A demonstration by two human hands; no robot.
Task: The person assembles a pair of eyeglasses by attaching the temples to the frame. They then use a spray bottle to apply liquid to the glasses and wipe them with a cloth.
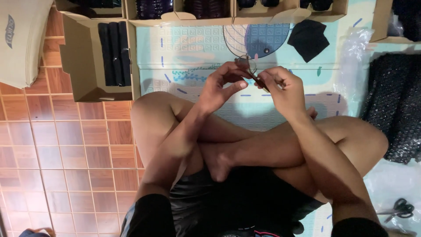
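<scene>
I sit cross-legged on a pale blue patterned play mat (193, 48). Both hands are raised in front of my knees and hold a pair of thin-framed glasses (250, 66). My left hand (219, 85) pinches the frame by the lens from the left. My right hand (283, 87) grips the dark temple arm, which slants down toward it. The lenses are partly hidden behind my fingers.
An open cardboard box (83, 57) with dark folded items stands at the left on brown tiles. More boxes (237, 13) line the far edge. A black cloth (308, 38) lies beyond my hands. Dark bubble wrap (394, 105) is at right, scissors (401, 208) at lower right.
</scene>
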